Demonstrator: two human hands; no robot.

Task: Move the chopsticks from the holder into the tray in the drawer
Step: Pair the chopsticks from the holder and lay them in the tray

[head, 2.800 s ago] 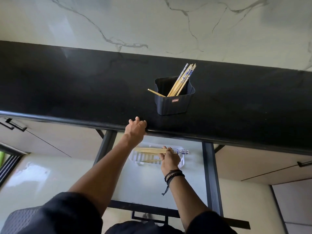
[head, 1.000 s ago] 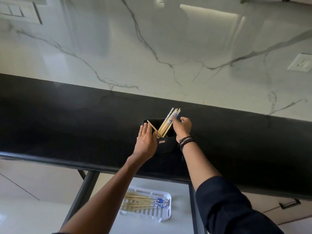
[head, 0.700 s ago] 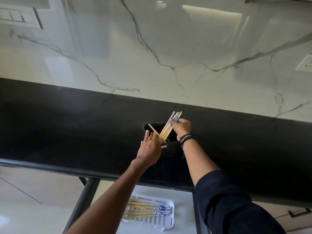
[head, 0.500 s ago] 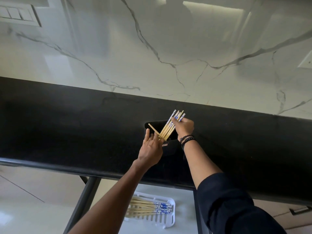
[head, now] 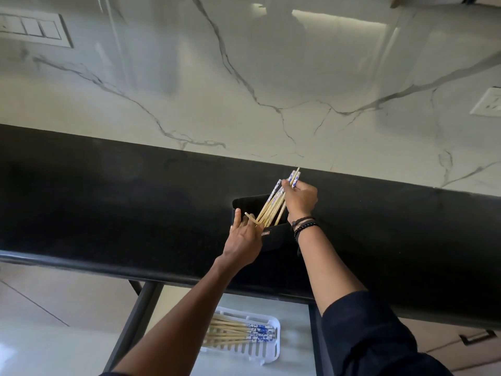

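Note:
A black holder [head: 249,203] stands on the black countertop [head: 108,202]. My right hand [head: 299,199] grips the upper ends of a bundle of wooden chopsticks [head: 272,210] with blue-patterned tops, whose lower ends are still inside the holder. My left hand [head: 244,238] rests against the holder's front left side, fingers at its rim beside one loose chopstick [head: 252,219] leaning left. Below, in the open drawer [head: 298,346], a white slotted tray [head: 273,351] holds several chopsticks [head: 238,333] lying flat.
A white marble wall [head: 271,90] rises behind the counter, with a switch plate [head: 32,29] at upper left and a socket [head: 488,103] at right. Dark drawer rails [head: 135,318] frame the drawer. A cabinet handle [head: 478,336] shows at lower right.
My right hand, earlier at the tray in the drawer, came up to the holder and closed on the bundle, which has tilted and lifted a little. My left hand moved from the counter edge to the holder.

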